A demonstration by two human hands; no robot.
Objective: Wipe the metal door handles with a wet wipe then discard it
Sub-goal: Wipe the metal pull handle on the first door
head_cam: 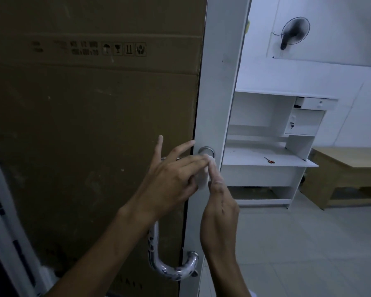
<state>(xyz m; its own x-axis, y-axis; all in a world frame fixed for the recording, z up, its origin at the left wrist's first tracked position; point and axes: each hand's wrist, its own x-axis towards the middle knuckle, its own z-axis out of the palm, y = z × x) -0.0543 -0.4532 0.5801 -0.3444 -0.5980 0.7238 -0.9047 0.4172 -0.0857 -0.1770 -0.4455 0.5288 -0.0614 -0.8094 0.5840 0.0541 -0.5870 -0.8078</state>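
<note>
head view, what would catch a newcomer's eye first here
Both hands meet at mid-frame on the white door's edge: the left hand and right hand pinch a white wet wipe just below the round metal mount of the door handle. Below them the chrome pull handle curves back to the door, and a large cardboard sheet fills the left side.

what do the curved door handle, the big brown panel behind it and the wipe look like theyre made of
Door handle: polished metal, likely steel or chrome, going by its mirror-like reflections.
Brown panel: corrugated cardboard, matte, with printed handling symbols and a flap seam.
Wipe: thin white, slightly translucent sheet, probably nonwoven fabric; it hangs limp between the left hand and right hand.
</note>
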